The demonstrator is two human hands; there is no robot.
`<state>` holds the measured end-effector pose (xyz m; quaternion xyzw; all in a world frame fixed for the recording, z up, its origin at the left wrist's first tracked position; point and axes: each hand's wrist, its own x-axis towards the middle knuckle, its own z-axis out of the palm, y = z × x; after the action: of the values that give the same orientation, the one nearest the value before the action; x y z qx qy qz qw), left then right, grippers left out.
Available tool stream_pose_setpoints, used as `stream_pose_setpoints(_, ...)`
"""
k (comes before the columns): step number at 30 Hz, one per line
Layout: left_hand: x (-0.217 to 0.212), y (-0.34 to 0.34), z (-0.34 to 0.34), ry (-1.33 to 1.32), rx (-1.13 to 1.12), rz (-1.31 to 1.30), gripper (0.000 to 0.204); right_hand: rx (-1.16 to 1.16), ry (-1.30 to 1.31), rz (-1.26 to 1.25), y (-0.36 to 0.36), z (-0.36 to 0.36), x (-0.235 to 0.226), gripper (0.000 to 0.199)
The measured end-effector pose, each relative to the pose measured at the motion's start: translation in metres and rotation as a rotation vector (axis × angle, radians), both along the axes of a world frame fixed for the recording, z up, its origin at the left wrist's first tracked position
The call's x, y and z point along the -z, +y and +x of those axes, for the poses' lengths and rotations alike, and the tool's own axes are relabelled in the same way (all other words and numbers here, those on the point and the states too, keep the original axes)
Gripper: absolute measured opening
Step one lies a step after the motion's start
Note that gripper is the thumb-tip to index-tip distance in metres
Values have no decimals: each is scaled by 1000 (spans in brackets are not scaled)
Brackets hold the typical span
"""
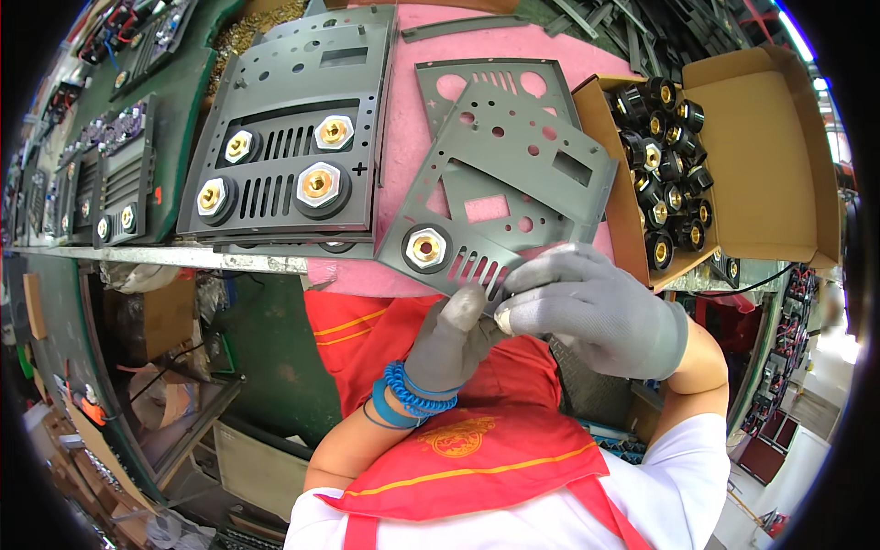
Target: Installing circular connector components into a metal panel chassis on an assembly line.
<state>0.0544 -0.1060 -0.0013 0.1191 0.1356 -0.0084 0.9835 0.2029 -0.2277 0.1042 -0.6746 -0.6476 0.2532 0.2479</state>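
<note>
Before me, a grey metal panel (507,139) with round holes, a rectangular window and slots lies tilted over other grey panels. A black round connector with a silver hex nut and brass centre (425,247) is fitted near its left corner. At the panel's near edge, my gloved left hand (451,341) grips the corner, thumb on top and fingers mostly hidden below. My gloved right hand (587,312) is closed at the same corner beside the slots, its fingertips pressed together against the left hand. Whatever it pinches is hidden by the fingers.
To the left stands a stack of grey panels (298,87) fitted with similar connectors. An open cardboard box (765,156) of loose black connectors (674,170) sits at the right. Pink foam (403,137) covers the bench, and metal strips (632,27) lie at the back.
</note>
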Motion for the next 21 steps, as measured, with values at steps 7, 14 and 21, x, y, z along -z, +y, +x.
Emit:
stream_pose_setpoints(7, -2, 3, 3, 99, 58, 107, 39, 191, 153, 46, 3, 6, -7, 36)
stream_pose_setpoints(14, 0, 1, 2, 165, 98, 340, 34, 21, 63, 67, 2, 8, 4, 35)
stream_pose_setpoints(21, -13, 5, 5, 257, 78, 77, 34, 245, 152, -3, -14, 17, -15, 40)
